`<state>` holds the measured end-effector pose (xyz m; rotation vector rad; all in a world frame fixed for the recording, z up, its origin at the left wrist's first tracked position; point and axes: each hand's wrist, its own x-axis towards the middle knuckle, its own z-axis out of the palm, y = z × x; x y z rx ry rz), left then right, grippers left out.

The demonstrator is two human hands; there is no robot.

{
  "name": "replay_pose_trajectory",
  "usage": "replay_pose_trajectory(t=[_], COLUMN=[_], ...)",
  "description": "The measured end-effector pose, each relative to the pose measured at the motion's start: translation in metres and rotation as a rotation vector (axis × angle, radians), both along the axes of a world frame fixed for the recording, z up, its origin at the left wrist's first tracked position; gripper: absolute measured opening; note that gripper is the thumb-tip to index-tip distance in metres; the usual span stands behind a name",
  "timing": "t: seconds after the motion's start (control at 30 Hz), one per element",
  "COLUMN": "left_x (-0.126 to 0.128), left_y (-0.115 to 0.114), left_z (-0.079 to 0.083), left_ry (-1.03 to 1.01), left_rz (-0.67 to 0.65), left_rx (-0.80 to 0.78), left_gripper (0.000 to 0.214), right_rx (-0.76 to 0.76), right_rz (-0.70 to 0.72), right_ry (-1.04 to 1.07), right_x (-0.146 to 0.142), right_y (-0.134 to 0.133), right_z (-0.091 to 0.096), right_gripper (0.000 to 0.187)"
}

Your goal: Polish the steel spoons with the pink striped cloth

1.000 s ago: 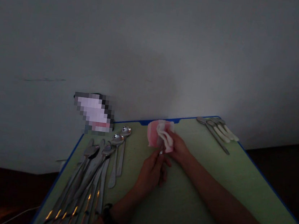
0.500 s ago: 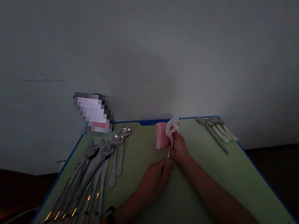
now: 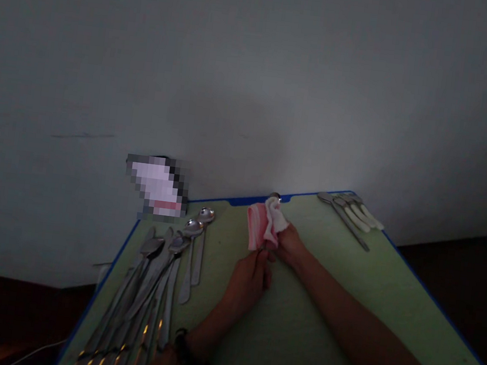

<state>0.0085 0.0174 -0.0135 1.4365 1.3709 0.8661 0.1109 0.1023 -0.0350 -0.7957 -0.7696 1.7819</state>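
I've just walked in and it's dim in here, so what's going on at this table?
A person is working at a green table with bare hands. The right hand grips a pink and white cloth wrapped around what looks like a spoon. The left hand pinches its handle. Long metal cutlery lies in a row on the left, and white-handled pieces lie at the far right corner.

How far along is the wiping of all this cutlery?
Probably early. Done, it seems: the small bunch of cutlery set apart at the far right corner of the table. In hand: one spoon, its handle in the left hand, the right hand wrapping the pink cloth round it. Left: likely the long row of spoons on the left, far larger.
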Motion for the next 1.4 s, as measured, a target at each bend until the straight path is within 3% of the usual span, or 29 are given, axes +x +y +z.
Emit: replay_pose_trajectory(t=[0.17, 0.33, 0.5, 0.6, 0.8, 1.03, 1.13, 1.23, 1.3, 1.4], left_x=[-0.001, -0.004, -0.005, -0.004, -0.002, -0.004, -0.005, -0.006, -0.007, -0.008], left_y=[0.002, 0.001, 0.001, 0.003, 0.007, 0.007, 0.008, 0.008, 0.007, 0.006], left_z=[-0.004, -0.002, 0.006, 0.005, 0.0, 0.005, 0.004, 0.001, 0.001, 0.006], left_ry=[-0.044, 0.016, 0.049, -0.026, -0.366, -0.378, -0.454, -0.504, -0.495, -0.369], left_rz=[0.031, -0.102, -0.122, -0.069, 0.042, 0.133, 0.188, 0.26, 0.296, 0.284], left_rx=[0.021, 0.049, 0.09, 0.0, -0.22, -0.144, -0.188, -0.191, -0.151, -0.018], left_gripper=[0.029, 0.033, 0.03, 0.033, 0.032, 0.039, 0.042, 0.04, 0.039, 0.039], right_rx=[-0.032, -0.066, -0.059, -0.051, -0.039, 0.144, 0.305, 0.502, 0.616, 0.753], right_rz=[-0.062, -0.289, -0.347, -0.27, -0.057, -0.144, 0.018, 0.367, 0.574, 0.764], right_ry=[0.024, 0.07, 0.115, 0.148, 0.055, -0.094, -0.297, -0.608, -0.766, -0.949], right_x=[-0.004, 0.002, 0.01, 0.009, 0.002, 0.017, 0.034, 0.049, 0.055, 0.058], right_y=[0.001, 0.012, 0.019, 0.017, 0.003, 0.011, 0.015, 0.014, 0.011, 0.005], right_z=[-0.001, 0.003, 0.008, 0.007, 0.011, 0.025, 0.035, 0.049, 0.058, 0.068], right_gripper=[0.032, 0.024, 0.028, 0.03, 0.024, 0.025, 0.029, 0.027, 0.028, 0.026])
